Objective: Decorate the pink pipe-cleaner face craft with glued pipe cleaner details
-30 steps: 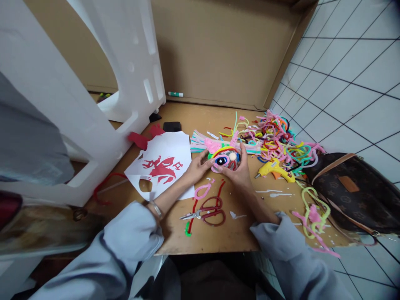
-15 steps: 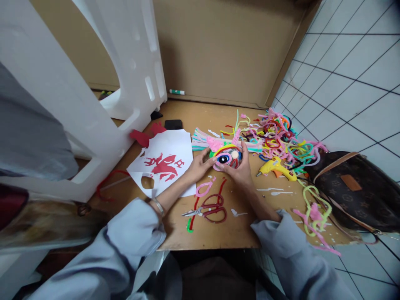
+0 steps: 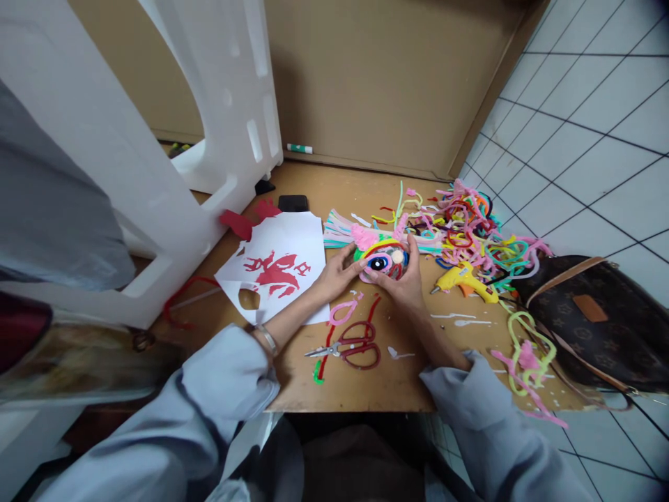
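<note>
A round craft piece (image 3: 384, 260) made of coiled coloured pipe cleaners, with a blue eye and a pale pompom, rests on the brown board (image 3: 366, 376). My left hand (image 3: 334, 275) grips its left edge with curled fingers. My right hand (image 3: 400, 282) wraps round its right and lower side, thumb near the pompom. Both sleeves are light grey, and a bracelet sits on my left wrist.
Red-handled scissors (image 3: 352, 346) lie below my hands among pipe cleaner scraps. A yellow glue gun (image 3: 463, 280) and a heap of pipe cleaners (image 3: 470, 226) lie to the right, beside a brown bag (image 3: 590, 317). White paper with a red cutout (image 3: 277, 272) and white foam (image 3: 130, 139) stand left.
Both hands stay on the craft piece with hardly any shift. The camera view has drifted slightly, so everything sits a little further right and up.
</note>
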`<state>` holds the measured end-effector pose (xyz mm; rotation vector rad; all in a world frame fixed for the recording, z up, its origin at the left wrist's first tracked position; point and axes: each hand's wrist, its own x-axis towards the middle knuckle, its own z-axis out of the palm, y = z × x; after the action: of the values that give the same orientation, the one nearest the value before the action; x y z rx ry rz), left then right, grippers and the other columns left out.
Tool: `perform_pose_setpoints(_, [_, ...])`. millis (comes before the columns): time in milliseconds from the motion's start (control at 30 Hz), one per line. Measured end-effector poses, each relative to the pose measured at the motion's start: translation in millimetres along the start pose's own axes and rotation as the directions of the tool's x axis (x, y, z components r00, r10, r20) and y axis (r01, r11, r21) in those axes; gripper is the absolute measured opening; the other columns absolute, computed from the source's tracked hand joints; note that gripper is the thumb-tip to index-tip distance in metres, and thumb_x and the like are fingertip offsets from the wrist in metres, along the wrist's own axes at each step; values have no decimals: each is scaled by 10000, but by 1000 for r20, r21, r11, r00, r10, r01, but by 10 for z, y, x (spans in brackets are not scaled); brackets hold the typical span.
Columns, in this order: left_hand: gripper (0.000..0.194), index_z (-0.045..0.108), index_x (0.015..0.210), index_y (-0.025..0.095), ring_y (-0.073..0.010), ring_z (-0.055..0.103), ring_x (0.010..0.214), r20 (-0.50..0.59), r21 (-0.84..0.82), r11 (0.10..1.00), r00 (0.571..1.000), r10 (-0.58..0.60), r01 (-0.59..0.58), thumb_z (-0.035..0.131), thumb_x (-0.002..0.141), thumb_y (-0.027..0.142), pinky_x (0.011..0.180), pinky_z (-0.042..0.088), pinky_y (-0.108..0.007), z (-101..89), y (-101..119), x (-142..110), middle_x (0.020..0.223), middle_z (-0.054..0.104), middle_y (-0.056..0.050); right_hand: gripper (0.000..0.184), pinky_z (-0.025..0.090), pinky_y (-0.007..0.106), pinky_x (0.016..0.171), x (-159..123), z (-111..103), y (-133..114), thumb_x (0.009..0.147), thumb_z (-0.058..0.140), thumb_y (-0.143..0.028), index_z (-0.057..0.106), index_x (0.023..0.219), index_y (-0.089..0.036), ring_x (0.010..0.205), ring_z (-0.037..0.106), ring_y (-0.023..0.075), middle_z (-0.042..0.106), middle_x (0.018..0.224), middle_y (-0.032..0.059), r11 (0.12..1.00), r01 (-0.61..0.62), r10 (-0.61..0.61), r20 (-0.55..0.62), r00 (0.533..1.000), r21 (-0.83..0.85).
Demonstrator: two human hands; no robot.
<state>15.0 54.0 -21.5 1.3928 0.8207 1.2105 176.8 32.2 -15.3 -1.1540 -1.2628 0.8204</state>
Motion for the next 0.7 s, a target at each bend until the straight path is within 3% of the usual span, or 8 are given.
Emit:
perform_pose_setpoints(433, [736, 580, 1323, 124, -343, 533, 1346, -34, 76, 997, 999, -15, 18, 736, 759, 571, 1149, 412, -468, 1, -88, -20, 1442, 570, -182, 1194, 306, 514, 1205, -34, 34, 5, 506, 876, -464, 301, 1521, -211, 1432, 375, 337, 326, 1566, 160, 998, 23, -27, -68, 997, -53])
perform_pose_setpoints(700, [819, 511, 1405, 100, -373, 467, 1404, 14, -11, 1000, 1000, 4, -4, 719, 775, 580, 1188, 353, -533, 24, -97, -7, 1508, 498, -200, 1141, 282, 507, 1215, -32, 26, 64, 556, 850, -470, 301, 1523, -210, 1454, 344, 337, 307, 1572, 158, 992, 66, -74, -72, 995, -106])
